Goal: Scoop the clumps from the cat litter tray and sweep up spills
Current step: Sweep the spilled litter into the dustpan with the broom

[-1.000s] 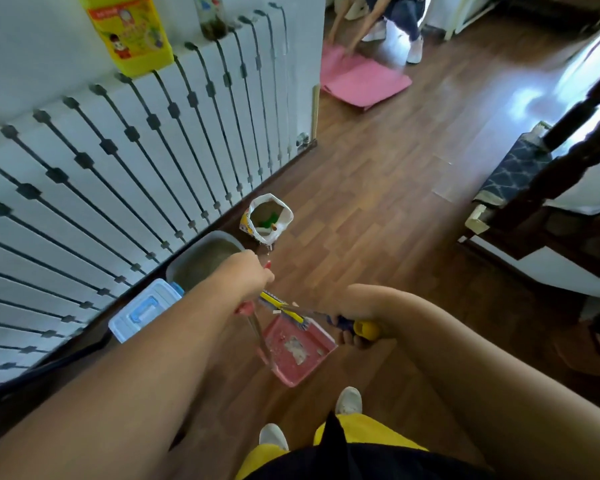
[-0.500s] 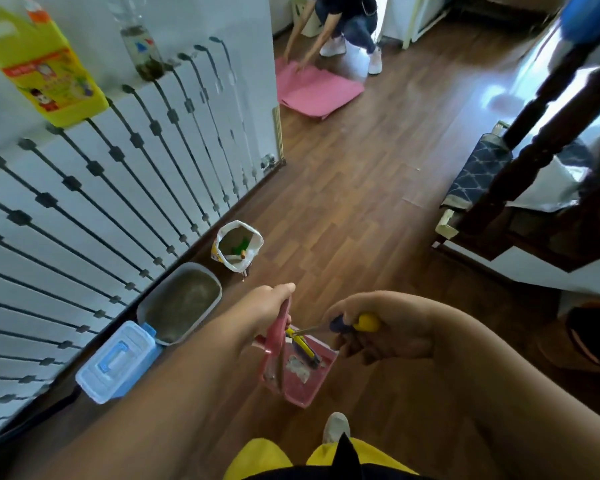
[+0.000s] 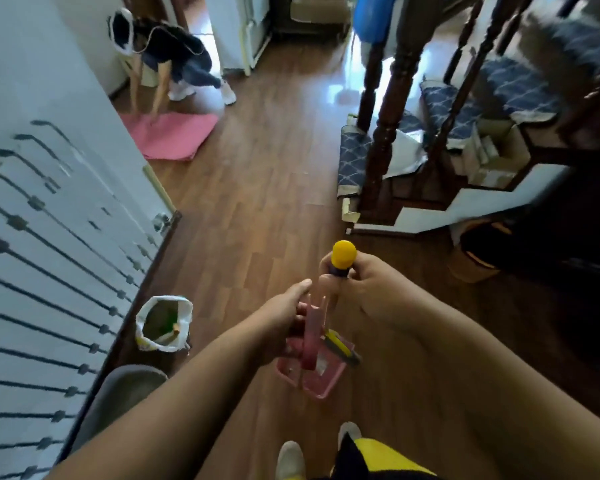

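The person stood on the wooden floor [image 3: 264,209] with both tools lifted clear of it. The right hand [image 3: 357,289] was wrapped round the brush handle [image 3: 343,254] just below its yellow cap, the brush head pointing down into the pink dustpan [image 3: 312,375]. The left hand [image 3: 284,317] gripped the dustpan's upright handle. A few pale specks seemed to lie in the pan, though blur made them hard to confirm. The grey litter tray [image 3: 118,389] sat by the radiator cover [image 3: 49,271], partly hidden behind the left arm, with the open white bag [image 3: 163,327] just beyond it. No spill showed on the visible floor, so sweeping looked largely finished; emptying the pan into the bag probably remained, and the tray's contents could not be judged.
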The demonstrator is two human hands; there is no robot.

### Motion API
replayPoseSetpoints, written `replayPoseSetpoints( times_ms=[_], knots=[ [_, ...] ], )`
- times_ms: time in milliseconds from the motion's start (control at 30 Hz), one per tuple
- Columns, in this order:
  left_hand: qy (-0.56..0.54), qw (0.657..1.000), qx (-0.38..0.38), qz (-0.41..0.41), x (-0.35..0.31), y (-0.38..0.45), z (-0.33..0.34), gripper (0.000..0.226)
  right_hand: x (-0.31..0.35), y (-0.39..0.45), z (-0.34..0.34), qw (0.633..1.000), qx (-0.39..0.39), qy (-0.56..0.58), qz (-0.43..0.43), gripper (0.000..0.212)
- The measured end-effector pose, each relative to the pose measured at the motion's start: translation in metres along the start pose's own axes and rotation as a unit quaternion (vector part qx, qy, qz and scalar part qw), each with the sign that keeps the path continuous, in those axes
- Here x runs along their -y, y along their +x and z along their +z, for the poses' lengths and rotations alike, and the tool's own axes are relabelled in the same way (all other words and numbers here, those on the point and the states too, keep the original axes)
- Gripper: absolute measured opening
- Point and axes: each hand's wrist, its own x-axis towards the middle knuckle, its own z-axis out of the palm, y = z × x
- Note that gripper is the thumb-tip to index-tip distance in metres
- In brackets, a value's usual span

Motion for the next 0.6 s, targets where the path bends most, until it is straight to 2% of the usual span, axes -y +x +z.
replayPoseSetpoints(
  times_ms=[133,333,400,467,600],
  knots=[
    [0.083,0.995,0.062,0.005,-0.023,0.011,0.045,0.08,-0.007,-0.023,-0.031,0.996,-0.089,0.002,-0.003,0.007],
    [0.176,0.977,0.113,0.026,-0.054,0.031,0.133,0.078,-0.033,-0.065,-0.105,0.985,-0.16,0.068,0.004,0.01],
    [0.185,0.976,0.113,0.024,-0.064,0.043,0.174,0.076,-0.045,-0.084,-0.139,0.982,-0.175,0.077,-0.001,0.012],
    [0.182,0.977,0.106,0.03,-0.065,0.048,0.182,0.073,-0.049,-0.089,-0.144,0.98,-0.179,0.082,-0.015,0.012],
    [0.155,0.977,0.146,0.029,-0.08,0.064,0.264,0.056,-0.072,-0.11,-0.21,0.977,-0.191,0.087,-0.038,0.007]
  ],
)
